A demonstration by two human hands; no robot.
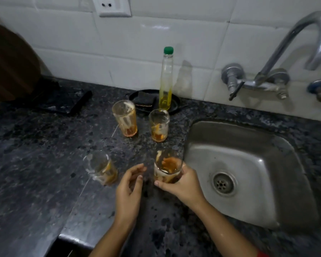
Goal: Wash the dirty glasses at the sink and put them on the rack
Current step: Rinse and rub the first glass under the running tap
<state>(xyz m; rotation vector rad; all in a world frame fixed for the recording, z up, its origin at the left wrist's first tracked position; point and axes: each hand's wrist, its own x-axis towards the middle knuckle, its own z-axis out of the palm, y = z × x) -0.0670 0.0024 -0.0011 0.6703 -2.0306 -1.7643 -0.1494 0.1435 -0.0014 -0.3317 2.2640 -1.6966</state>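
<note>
Barely begun. Gripping the nearest dirty glass [168, 167] in the right hand [182, 184], at the table [35, 145] just beside the sink [248, 141]; left hand [130, 184] close by, fingers loosely spread, holding nothing. Left to wash: all four, three other glasses [124, 117] standing untouched. No rack in view.

Four clear glasses stand upright on the dark counter [44, 145], left of the steel sink [239, 145]. Each is streaked with orange residue and what looks like white foam. The far left glass [124, 118] and far right glass [159, 125] stand close together. The near left glass [100, 169] is blurred. The right hand [182, 184] grips the near right glass [168, 168].
</note>
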